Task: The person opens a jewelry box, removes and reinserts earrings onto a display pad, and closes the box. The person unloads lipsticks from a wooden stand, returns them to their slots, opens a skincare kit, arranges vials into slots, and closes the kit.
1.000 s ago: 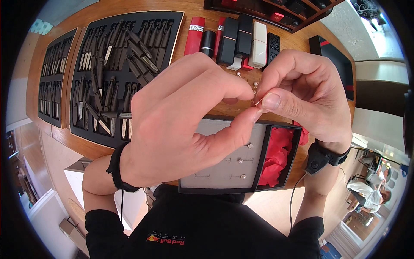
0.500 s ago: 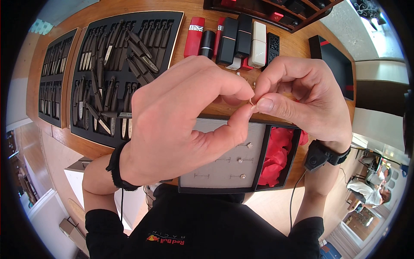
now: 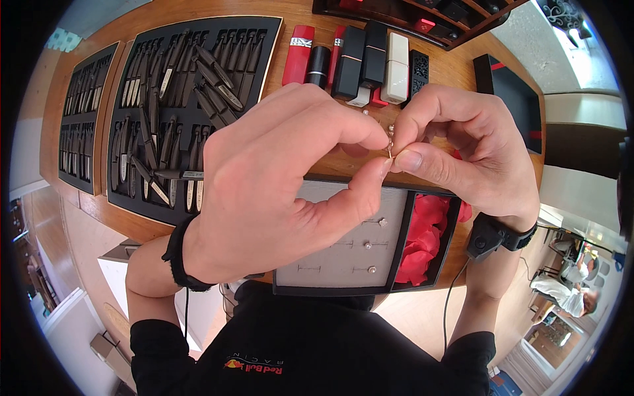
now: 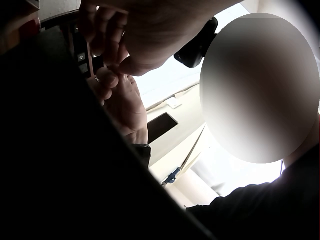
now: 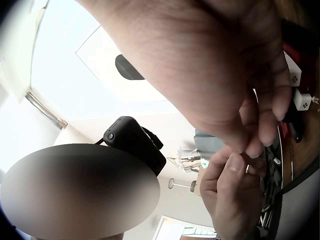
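Both hands meet above the table in the head view, fingertips close together. Thumb and index finger of my left hand (image 3: 257,185) pinch a thin gold ring (image 3: 389,154), mostly covered by fingertips. From the other side, my right hand (image 3: 469,155) pinches it the same way. Below them lies a black jewellery box (image 3: 330,290) with a grey slotted pad (image 3: 330,272). Pearl-topped rings (image 3: 372,269) sit in some slots, and red petals (image 3: 419,241) fill its side compartment. Small pearl pieces (image 3: 391,129) lie on the table behind the fingertips.
Large black trays (image 3: 274,39) hold many dark slim pieces with metallic tips (image 3: 158,191) at left. Behind the hands stand a red box (image 3: 300,56), a black cylinder (image 3: 318,66) and a white box (image 3: 396,69). A black tray (image 3: 508,89) lies at right, near a wooden shelf (image 3: 429,23).
The fingertips shift slightly and turn the ring between them, so it now stands more upright. The right hand dipped a little from its earlier height. The box and trays have not moved.
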